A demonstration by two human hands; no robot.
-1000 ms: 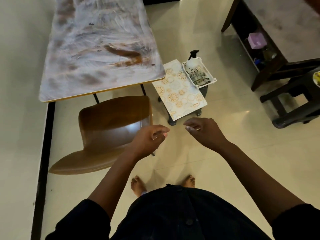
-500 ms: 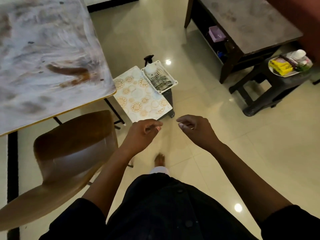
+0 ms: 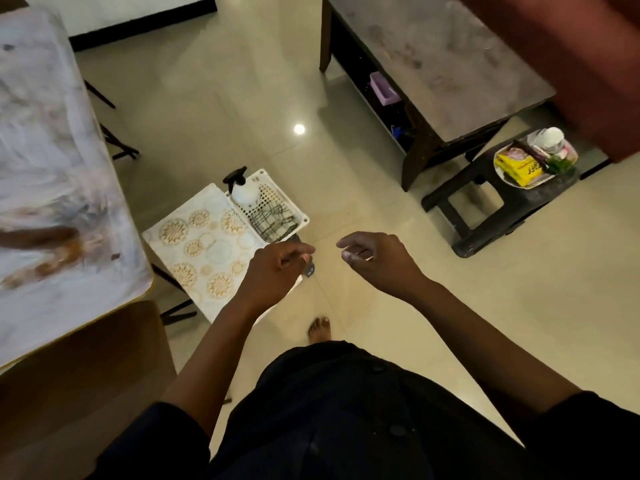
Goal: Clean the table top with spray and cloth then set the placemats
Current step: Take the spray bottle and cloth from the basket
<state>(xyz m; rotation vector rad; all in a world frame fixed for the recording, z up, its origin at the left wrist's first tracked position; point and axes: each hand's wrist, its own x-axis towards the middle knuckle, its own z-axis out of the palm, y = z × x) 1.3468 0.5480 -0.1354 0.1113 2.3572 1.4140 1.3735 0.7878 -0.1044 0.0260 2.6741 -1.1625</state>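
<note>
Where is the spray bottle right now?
In the head view, the spray bottle stands at the far end of the white basket, next to the folded cloth. The basket sits beside the patterned placemats, right of the dirty table.

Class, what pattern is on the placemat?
Gold and pale circular medallions on white placemat, head view.

Glossy tiled floor (image 3: pixel 346 98); white plastic lattice basket (image 3: pixel 273 199); smeared marble-look table top (image 3: pixel 52 168); patterned, smooth placemats (image 3: pixel 201 244)
</note>
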